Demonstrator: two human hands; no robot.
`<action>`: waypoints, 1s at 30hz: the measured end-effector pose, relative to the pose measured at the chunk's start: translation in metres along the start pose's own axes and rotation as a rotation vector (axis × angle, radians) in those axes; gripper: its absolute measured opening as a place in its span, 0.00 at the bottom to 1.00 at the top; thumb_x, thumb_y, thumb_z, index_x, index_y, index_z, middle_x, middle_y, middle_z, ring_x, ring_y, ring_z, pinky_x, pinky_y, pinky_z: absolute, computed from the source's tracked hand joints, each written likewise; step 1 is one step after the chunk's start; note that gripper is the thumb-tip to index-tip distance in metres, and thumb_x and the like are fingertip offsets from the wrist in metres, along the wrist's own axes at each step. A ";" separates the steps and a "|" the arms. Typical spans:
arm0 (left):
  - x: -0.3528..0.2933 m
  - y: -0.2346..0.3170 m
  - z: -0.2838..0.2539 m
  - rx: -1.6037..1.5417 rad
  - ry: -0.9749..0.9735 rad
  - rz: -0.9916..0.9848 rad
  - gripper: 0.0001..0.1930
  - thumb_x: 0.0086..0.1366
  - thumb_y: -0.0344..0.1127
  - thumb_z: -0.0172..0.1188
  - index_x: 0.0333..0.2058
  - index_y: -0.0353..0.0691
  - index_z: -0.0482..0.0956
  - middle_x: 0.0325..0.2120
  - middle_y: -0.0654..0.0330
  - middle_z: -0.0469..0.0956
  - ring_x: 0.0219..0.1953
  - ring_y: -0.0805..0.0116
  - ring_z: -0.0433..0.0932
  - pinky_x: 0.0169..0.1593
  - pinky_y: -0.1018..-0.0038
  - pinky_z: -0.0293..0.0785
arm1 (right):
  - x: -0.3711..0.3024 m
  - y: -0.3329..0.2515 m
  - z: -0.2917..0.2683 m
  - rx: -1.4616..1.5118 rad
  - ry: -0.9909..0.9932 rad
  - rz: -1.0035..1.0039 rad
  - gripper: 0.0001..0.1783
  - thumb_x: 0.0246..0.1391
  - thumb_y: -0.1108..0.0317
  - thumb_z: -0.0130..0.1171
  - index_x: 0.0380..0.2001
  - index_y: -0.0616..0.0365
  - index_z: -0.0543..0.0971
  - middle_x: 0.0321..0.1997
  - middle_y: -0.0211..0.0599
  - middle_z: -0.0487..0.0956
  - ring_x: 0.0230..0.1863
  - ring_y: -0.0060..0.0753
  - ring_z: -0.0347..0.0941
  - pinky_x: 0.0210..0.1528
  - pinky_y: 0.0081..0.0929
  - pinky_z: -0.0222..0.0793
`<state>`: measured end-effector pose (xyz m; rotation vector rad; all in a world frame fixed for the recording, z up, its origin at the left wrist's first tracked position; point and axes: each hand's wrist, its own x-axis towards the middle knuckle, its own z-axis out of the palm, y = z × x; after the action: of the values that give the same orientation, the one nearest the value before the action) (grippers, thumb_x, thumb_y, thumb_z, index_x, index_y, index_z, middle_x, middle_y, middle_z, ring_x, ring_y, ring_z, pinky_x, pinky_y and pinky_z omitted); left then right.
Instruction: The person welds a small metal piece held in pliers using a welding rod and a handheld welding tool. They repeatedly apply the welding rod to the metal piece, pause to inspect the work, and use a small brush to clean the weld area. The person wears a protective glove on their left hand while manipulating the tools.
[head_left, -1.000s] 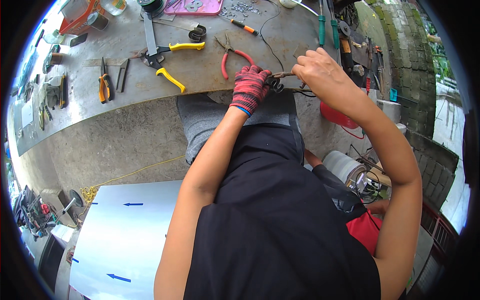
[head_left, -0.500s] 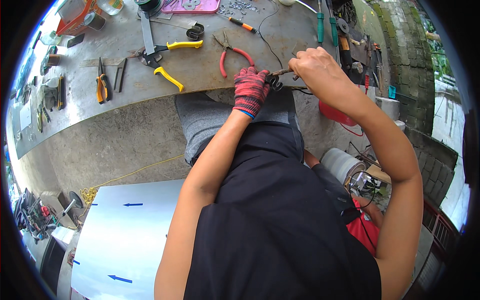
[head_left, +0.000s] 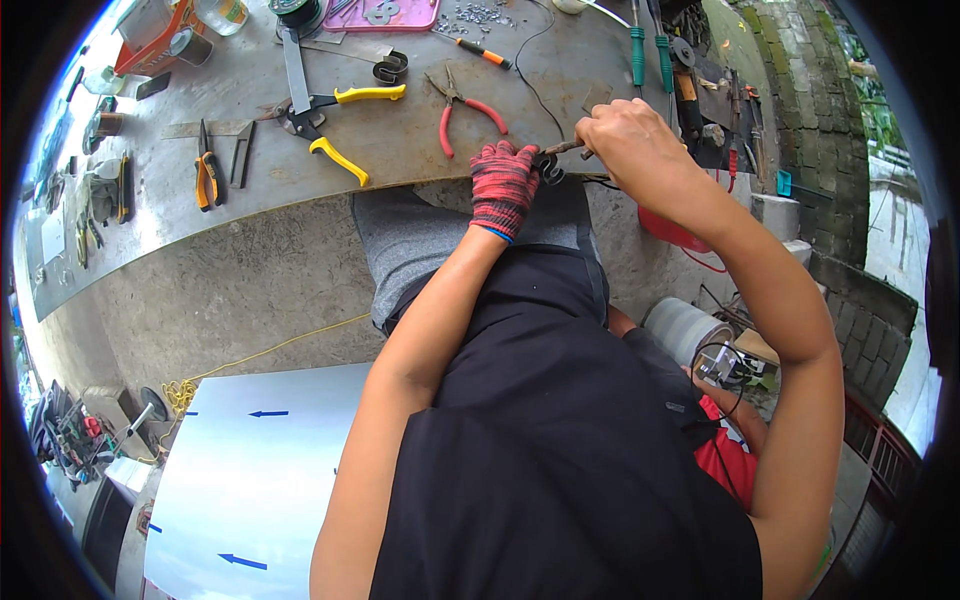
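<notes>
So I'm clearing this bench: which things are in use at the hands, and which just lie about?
In use: gloved left hand, bare right hand, small dark metal piece, black wire.

Lying about: yellow-handled snips, red-handled pliers, orange-handled screwdriver, green-handled tool.

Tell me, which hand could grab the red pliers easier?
Probably the left hand, the gloved one. It sits at the table edge just below the red pliers, while the right hand lies farther off and is gripping a small tool.
</notes>
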<state>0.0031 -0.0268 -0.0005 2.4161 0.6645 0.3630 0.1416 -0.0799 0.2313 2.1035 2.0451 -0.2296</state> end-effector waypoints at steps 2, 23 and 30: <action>-0.001 0.000 0.000 0.012 0.038 0.017 0.22 0.55 0.40 0.70 0.51 0.52 0.83 0.40 0.58 0.80 0.46 0.54 0.77 0.51 0.56 0.69 | 0.000 0.000 0.000 0.000 0.006 0.005 0.09 0.45 0.79 0.65 0.33 0.62 0.82 0.35 0.46 0.84 0.43 0.48 0.84 0.49 0.40 0.77; 0.003 -0.002 0.001 0.017 0.031 -0.053 0.24 0.54 0.40 0.71 0.53 0.53 0.83 0.45 0.57 0.79 0.50 0.52 0.75 0.54 0.53 0.69 | 0.000 -0.003 -0.005 -0.061 0.067 -0.077 0.02 0.46 0.73 0.65 0.27 0.54 0.83 0.31 0.34 0.82 0.42 0.36 0.78 0.47 0.34 0.67; 0.010 -0.006 -0.004 -0.039 0.019 -0.070 0.25 0.54 0.40 0.71 0.53 0.52 0.83 0.48 0.56 0.80 0.53 0.50 0.76 0.56 0.52 0.69 | 0.003 0.007 -0.010 -0.065 0.100 -0.142 0.02 0.47 0.71 0.65 0.27 0.53 0.83 0.30 0.31 0.82 0.41 0.32 0.77 0.48 0.31 0.66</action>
<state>0.0074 -0.0156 -0.0002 2.3487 0.7414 0.3667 0.1486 -0.0749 0.2408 1.9722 2.2301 -0.0784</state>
